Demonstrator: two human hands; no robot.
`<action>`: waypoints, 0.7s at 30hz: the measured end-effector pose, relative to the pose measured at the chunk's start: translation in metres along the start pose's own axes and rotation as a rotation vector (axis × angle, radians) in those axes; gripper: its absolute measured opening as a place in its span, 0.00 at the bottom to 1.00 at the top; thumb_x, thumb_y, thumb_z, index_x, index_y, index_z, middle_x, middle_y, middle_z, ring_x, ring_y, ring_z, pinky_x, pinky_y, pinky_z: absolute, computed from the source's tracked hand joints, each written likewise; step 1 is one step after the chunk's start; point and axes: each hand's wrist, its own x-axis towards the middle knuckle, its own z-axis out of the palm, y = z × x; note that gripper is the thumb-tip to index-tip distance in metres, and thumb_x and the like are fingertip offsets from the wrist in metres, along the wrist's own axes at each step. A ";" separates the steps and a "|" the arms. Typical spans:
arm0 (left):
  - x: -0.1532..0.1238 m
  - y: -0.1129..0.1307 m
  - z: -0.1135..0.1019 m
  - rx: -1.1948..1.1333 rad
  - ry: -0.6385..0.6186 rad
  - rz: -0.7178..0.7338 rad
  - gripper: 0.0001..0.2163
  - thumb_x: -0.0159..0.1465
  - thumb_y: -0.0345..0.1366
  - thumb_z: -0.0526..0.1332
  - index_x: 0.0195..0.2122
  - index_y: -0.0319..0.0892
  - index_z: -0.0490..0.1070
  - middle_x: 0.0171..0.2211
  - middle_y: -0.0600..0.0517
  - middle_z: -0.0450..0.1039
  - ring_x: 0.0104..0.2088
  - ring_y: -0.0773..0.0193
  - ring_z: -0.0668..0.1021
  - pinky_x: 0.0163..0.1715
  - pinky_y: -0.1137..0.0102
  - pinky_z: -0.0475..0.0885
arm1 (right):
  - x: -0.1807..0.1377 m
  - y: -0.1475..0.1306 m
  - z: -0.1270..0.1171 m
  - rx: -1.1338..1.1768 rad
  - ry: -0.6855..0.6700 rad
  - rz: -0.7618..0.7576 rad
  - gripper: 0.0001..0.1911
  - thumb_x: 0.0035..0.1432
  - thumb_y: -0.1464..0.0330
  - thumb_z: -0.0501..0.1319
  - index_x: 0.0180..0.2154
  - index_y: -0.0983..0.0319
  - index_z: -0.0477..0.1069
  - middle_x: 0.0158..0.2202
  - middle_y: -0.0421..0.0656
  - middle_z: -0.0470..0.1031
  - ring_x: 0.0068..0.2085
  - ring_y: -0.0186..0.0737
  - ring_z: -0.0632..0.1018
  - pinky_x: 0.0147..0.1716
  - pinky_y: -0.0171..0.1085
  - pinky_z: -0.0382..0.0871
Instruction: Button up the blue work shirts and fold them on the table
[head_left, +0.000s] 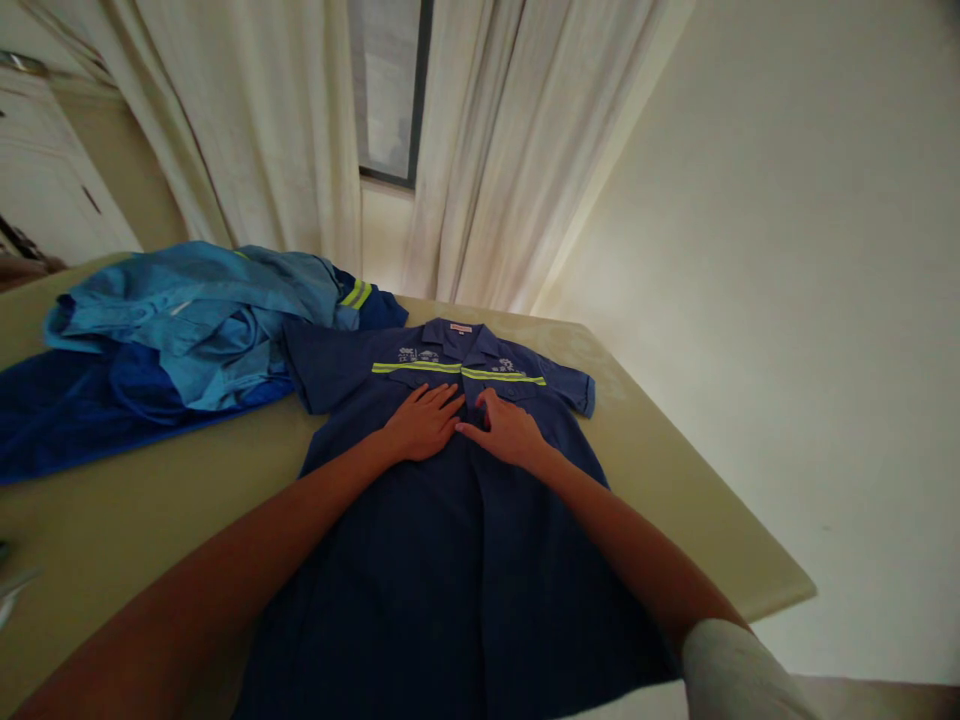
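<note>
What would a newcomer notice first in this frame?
A dark blue shirt with a bright yellow-green stripe lies spread flat on the table, front and centre. The left hand and right hand rest side by side on its chest. Lighter blue clothes are heaped at the left.

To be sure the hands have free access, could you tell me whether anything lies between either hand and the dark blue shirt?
Nothing visible does. The left hand and the right hand both rest directly on the shirt, just below its yellow stripe. The pile of blue clothes lies off to the left.
</note>
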 end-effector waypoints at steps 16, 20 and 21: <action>0.035 0.024 -0.024 0.146 0.011 -0.168 0.17 0.72 0.38 0.53 0.57 0.46 0.76 0.56 0.41 0.75 0.53 0.42 0.74 0.51 0.49 0.70 | 0.020 0.030 0.032 0.240 0.161 0.095 0.23 0.58 0.71 0.56 0.56 0.61 0.68 0.35 0.43 0.80 0.35 0.46 0.79 0.40 0.39 0.68; 0.038 0.024 -0.016 0.092 0.127 -0.159 0.15 0.71 0.33 0.53 0.52 0.43 0.77 0.52 0.40 0.75 0.53 0.45 0.74 0.50 0.53 0.71 | 0.025 0.043 0.034 0.412 0.213 0.071 0.10 0.58 0.69 0.59 0.42 0.61 0.76 0.31 0.41 0.78 0.32 0.41 0.77 0.38 0.37 0.69; 0.036 0.022 -0.014 0.058 0.152 -0.150 0.15 0.70 0.31 0.54 0.53 0.44 0.76 0.53 0.41 0.75 0.53 0.47 0.74 0.51 0.54 0.71 | 0.026 0.045 0.035 0.444 0.210 0.068 0.08 0.57 0.67 0.61 0.39 0.61 0.76 0.30 0.41 0.78 0.32 0.40 0.77 0.37 0.37 0.69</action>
